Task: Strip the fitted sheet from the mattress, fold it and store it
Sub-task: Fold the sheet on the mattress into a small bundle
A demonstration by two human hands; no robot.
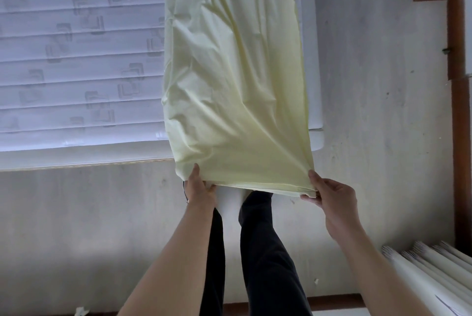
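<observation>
Head view looks straight down, and I see both forearms reaching forward over dark trouser legs [268, 252]. My left hand [200, 189] pinches the near left corner of the sheet [235, 80], thumb on top, fingers tucked beneath the edge. My right hand [332, 199] grips the near right corner, thumb up along the cloth and fingers curled under the layered hem. That pale yellow sheet, folded into a long strip, is pulled taut between the hands and runs away across the right part of the bare mattress [76, 55]. White rolls [429, 269] lie on the floor [370, 86] at lower right.
</observation>
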